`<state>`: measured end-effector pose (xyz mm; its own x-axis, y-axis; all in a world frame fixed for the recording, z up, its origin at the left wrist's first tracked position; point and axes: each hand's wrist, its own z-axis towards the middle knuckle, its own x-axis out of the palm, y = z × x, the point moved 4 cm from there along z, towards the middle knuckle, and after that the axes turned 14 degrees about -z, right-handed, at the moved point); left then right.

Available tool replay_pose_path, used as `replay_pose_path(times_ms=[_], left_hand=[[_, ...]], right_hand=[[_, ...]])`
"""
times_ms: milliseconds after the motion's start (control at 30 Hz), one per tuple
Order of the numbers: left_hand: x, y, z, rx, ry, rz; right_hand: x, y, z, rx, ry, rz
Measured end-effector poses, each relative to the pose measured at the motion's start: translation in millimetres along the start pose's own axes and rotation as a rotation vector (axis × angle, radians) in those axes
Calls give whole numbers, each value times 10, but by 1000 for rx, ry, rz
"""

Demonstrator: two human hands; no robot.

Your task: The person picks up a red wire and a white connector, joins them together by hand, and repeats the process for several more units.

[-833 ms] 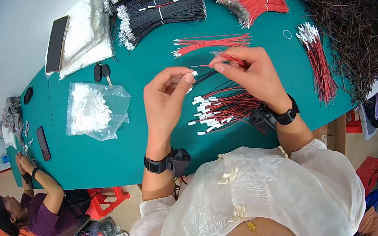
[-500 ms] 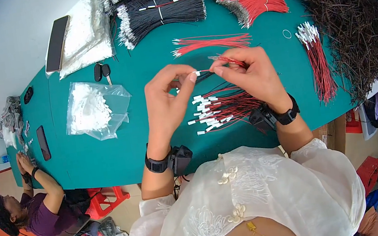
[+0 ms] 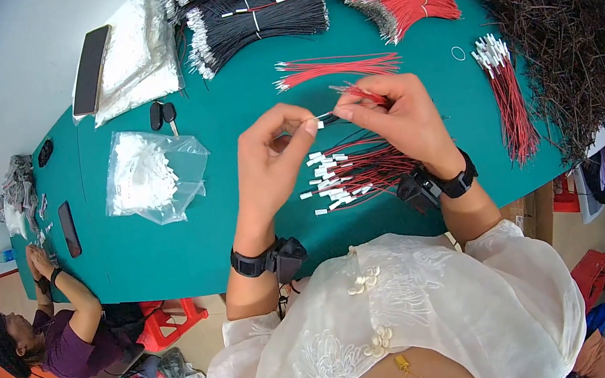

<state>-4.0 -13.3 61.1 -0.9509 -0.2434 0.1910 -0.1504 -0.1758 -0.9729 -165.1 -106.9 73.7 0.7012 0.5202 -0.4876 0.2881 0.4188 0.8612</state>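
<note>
My left hand (image 3: 278,153) is closed in a pinch, with a small white connector (image 3: 320,124) showing at its fingertips. My right hand (image 3: 403,115) is closed around a few red wires (image 3: 360,93), whose metal-tipped ends stick out past the fingers. Between the two pinches runs a short, thin light-coloured wire end; whether it sits in the connector I cannot tell. Below the hands lies a pile of red and black wires with white connectors (image 3: 332,180). Just beyond my hands, loose red wires (image 3: 339,68) lie in a row on the green table (image 3: 226,95).
Black wire bundles (image 3: 262,23) and red wire bundles (image 3: 416,4) lie at the back. An open plastic bag of white connectors (image 3: 148,177) is on the left. Finished-looking red wires (image 3: 513,106) and a dark brown heap (image 3: 561,33) lie right. A co-worker (image 3: 57,327) sits far left.
My left hand has shifted slightly right, toward the right hand. The red wire that stretched between my fingertips no longer shows there; a light-coloured end does, and the connector sits lower.
</note>
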Motion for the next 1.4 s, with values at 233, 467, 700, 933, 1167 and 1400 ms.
replay_pose_path(times_ms=[233, 467, 700, 933, 1167, 1400], left_hand=[[-48, 63, 2, -138, -16, -180], [-41, 71, -6, -142, -14, -187], [-19, 98, -6, -145, -7, -213], [8, 83, -21, -128, -3, -191], [25, 62, -31, -108, -16, -185], [-56, 75, -50, -110, -43, -197]], right_hand=[[-73, 94, -42, -27, -81, -71], [-59, 120, -46, -107, -110, -122], [-38, 135, -46, -164, -96, -140], [-14, 200, -57, -162, -75, -162], [17, 133, -59, -122, -90, -102], [-73, 151, -81, -65, -110, -84]])
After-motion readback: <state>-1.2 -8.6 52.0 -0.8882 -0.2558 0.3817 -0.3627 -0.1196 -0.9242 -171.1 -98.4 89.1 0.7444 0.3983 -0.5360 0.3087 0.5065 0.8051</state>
